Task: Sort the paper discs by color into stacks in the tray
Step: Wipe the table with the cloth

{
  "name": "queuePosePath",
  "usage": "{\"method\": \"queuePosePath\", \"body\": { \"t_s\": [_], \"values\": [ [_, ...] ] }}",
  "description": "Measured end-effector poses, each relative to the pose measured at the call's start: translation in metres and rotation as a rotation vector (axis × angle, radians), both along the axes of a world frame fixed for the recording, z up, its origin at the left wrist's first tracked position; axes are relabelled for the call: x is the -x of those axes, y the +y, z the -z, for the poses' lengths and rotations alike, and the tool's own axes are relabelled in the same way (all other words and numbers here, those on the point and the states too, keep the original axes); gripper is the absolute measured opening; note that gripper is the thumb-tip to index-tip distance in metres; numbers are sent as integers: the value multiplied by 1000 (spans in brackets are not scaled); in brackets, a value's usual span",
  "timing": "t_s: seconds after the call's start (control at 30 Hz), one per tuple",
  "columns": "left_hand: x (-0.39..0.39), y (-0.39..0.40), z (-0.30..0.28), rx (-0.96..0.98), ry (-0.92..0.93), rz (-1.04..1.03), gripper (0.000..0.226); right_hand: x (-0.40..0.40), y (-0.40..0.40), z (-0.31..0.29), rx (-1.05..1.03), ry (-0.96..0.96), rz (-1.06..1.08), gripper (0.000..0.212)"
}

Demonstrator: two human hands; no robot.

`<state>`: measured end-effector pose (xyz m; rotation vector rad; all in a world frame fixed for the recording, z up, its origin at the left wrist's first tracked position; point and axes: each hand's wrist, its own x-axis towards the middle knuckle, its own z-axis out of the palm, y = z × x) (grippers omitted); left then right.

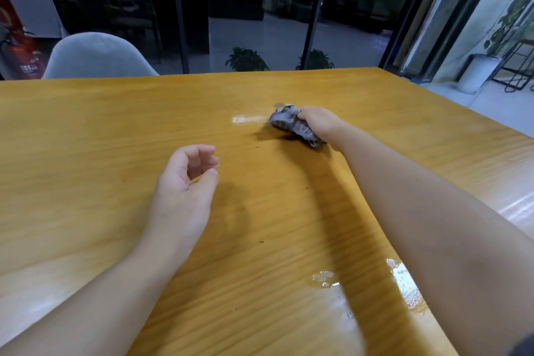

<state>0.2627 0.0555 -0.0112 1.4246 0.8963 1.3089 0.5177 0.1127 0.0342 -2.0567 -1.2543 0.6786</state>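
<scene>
We saw a crinkled dark plastic bag (291,124) lying far out on the wooden table (115,130), clutched by the outstretched right hand (319,121), while the left hand (187,179) hovered nearer, loosely curled, holding nothing.

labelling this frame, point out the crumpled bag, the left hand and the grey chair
crumpled bag (291,124), head view, on its wrinkled middle
left hand (185,182), head view, on the palm
grey chair (95,56), head view, on the backrest

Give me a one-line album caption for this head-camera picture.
Right hand grips a crumpled plastic bag on a wooden table; left hand hovers empty.
</scene>
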Motion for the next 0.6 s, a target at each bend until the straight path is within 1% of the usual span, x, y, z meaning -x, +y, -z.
{"method": "queuePosePath", "body": {
  "t_s": [0.03, 0.1, 0.13, 0.17, 0.23, 0.27, 0.37, 0.4, 0.5, 0.6],
  "values": [
    [0, 0, 0, -2, -2, 1, 37, 3, 0, 1, 17, -2, -10, 33],
    [0, 0, 0, -1, -4, 4, 37, 7, 2, 6, 49, -170, -60, 46],
    [-1, 0, 0, 0, -5, 5, 37, 8, 3, 9, 56, -266, -74, 45],
    [-1, 0, 0, 1, -6, 7, 37, 9, 3, 12, 61, -325, -70, 39],
    [-1, 0, 0, 1, -5, 10, 37, 11, 2, 19, 59, -353, -57, 30],
    [-1, 0, 0, 0, -2, 12, 38, 11, 1, 22, 64, -343, -67, 33],
    [-1, 1, 1, -1, 4, 12, 38, 13, -2, 28, 99, -363, -124, 58],
    [-1, 1, 1, -2, 7, 9, 38, 13, -1, 29, 110, -384, -139, 60],
    [-1, 0, 0, -2, 11, 12, 38, 13, -1, 31, 132, -448, -181, 53],
    [-2, -1, -1, 3, 2, 10, 38, 16, -12, 31, 136, -491, -249, 54]
  ]
}}
